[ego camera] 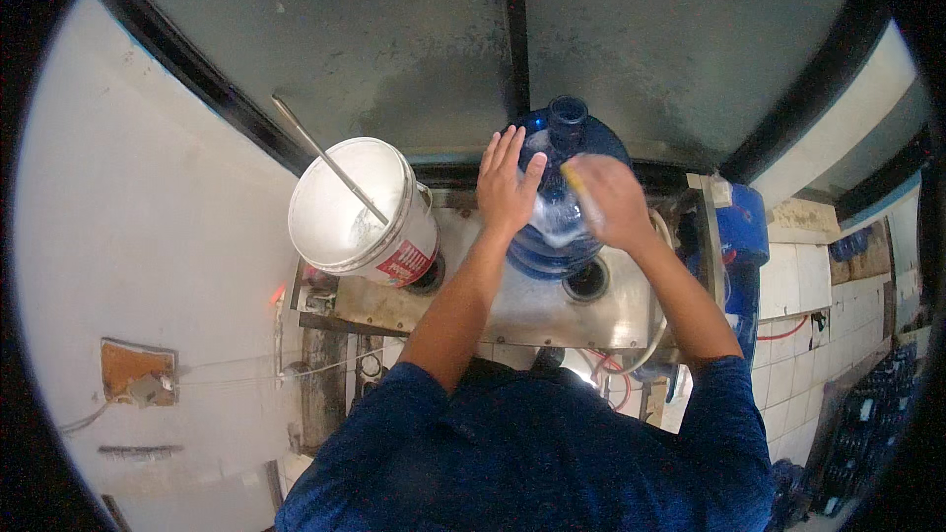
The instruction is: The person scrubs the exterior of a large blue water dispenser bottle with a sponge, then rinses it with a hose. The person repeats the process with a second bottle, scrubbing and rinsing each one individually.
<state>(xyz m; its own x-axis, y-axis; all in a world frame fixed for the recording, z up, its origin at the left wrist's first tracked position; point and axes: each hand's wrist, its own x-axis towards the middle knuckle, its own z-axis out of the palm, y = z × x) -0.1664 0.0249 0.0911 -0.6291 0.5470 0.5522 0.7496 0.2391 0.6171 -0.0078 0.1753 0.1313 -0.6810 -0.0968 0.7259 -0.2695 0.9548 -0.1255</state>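
A large blue plastic water jug point(567, 247) stands upright on a stainless steel counter point(510, 310), its open neck pointing up. White suds streak its shoulder and side. My left hand point(510, 181) lies flat against the jug's left shoulder, fingers extended, gripping nothing. Blurred by motion, my right hand point(610, 199) presses a yellow sponge or pad point(573, 179) to the jug's right side. Only the edge of that pad shows; the rest is hidden under the fingers.
To the left stands a white plastic bucket point(310, 218) with a metal rod point(325, 155) leaning in it. A round hole point(586, 281) opens in the counter before the jug. A pale hose point(660, 310) curves along the right. Behind rises a dark-framed window point(443, 37); a blue container point(741, 225) sits right.
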